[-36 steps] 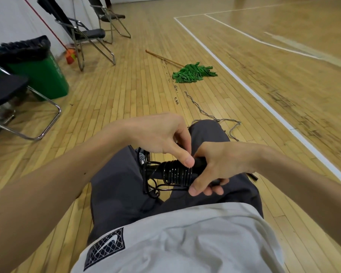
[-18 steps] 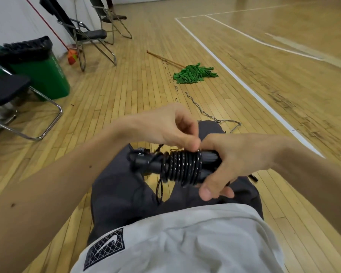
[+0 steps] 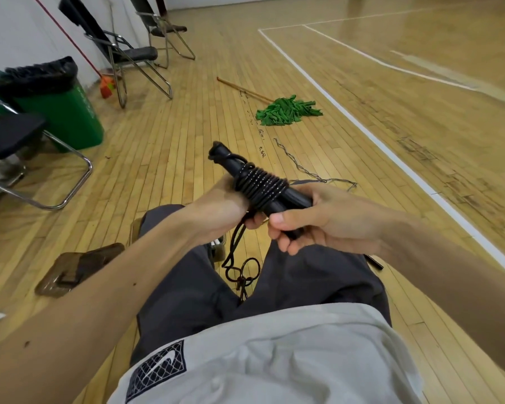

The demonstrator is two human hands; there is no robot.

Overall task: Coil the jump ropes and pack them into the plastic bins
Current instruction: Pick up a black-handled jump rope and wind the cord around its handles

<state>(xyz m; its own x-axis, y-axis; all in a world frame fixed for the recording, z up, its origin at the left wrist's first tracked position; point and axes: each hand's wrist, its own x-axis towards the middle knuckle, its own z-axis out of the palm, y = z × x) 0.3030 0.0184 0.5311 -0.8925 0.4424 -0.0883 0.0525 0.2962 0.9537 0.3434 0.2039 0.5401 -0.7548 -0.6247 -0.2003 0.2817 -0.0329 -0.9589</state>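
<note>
One wide head-worn view looks forward and down, close above the left hand (image 3: 219, 208) and right hand (image 3: 318, 217), floor (image 3: 172, 135) beyond.

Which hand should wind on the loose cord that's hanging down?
Left. The left hand holds the coil where the loose cord drops away; the right hand grips the near end of the handles and is probably best used to steady them.

Bright, even indoor light gives a soft sheen on the wooden floor (image 3: 420, 83) far beyond the fingers (image 3: 286, 246), shadows stay faint, and wide-angle distortion bends the slightly blurred frame edges.
</note>
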